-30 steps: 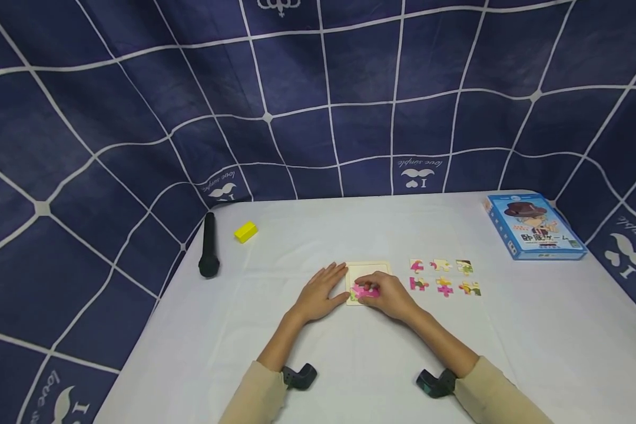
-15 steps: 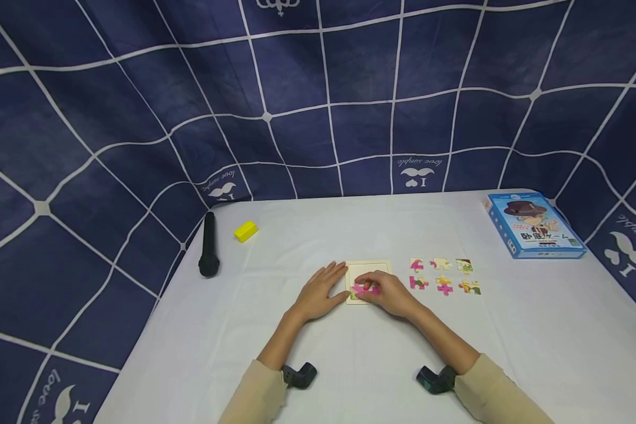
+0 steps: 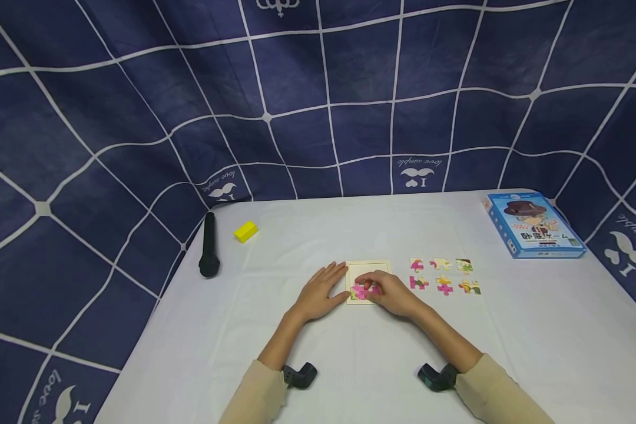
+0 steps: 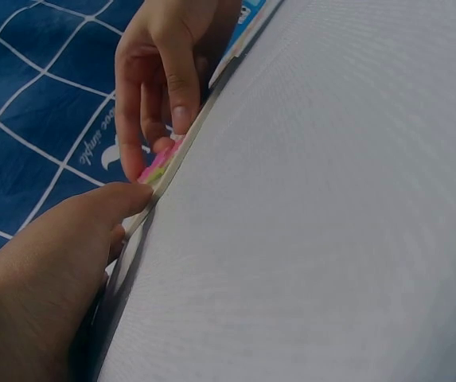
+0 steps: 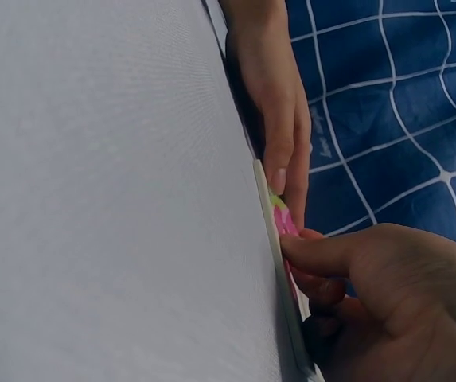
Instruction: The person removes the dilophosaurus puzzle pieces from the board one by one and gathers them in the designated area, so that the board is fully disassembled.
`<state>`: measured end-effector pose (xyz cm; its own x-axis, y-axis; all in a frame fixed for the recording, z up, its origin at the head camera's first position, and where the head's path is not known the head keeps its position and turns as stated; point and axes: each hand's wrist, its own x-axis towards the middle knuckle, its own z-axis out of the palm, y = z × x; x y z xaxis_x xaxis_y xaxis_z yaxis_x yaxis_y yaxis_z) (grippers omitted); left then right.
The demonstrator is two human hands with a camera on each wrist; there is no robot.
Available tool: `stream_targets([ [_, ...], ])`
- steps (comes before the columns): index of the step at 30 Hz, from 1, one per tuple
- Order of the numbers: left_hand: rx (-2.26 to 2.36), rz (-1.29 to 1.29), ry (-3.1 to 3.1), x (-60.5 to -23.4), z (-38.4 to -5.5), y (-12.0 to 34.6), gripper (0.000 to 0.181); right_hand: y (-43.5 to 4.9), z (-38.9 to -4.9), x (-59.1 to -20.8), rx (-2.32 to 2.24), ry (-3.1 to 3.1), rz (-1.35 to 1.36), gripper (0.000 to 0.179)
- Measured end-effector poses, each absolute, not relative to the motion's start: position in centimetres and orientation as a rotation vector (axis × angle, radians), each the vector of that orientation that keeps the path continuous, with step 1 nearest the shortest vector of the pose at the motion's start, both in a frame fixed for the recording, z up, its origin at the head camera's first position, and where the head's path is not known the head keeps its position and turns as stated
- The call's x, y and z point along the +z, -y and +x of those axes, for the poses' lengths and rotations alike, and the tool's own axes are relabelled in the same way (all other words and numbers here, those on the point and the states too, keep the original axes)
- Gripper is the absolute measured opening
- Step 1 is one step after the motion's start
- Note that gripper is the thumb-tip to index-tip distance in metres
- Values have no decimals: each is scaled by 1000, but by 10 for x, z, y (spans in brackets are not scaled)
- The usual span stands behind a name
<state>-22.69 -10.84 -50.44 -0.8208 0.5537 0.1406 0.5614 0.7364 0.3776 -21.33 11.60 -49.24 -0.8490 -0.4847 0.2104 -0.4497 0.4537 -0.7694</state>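
A small pale puzzle tray [image 3: 380,267] lies on the table, with pink and green puzzle pieces [image 3: 358,292] along its near side. My left hand [image 3: 318,296] lies with fingers spread at the tray's left edge, its thumb touching the near left corner. Over the near part of the tray, my right hand [image 3: 394,294] has thumb and index finger bent at a pink puzzle piece [image 3: 371,290], which they partly cover. In the right wrist view, that thumb touches pink pieces [image 5: 286,220] just inside the tray's rim. Several loose puzzle pieces [image 3: 444,287] lie in two rows right of the tray.
A blue illustrated box [image 3: 535,227] sits at the back right of the white-covered table [image 3: 328,365]. Farther left are a yellow block [image 3: 245,231] and a black microphone [image 3: 209,247]. A dark blue grid-patterned curtain [image 3: 360,135] hangs behind and at the sides.
My right thumb has shifted slightly to the right, uncovering more of the pink pieces. The left hand, tray and loose pieces stay where they were.
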Motion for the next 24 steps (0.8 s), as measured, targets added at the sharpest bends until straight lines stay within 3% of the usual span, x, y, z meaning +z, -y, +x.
stream_targets([
  [24, -635, -952, 2906, -502, -228, 108, 64, -114, -215, -500, -1550, -2705, -876, 29],
])
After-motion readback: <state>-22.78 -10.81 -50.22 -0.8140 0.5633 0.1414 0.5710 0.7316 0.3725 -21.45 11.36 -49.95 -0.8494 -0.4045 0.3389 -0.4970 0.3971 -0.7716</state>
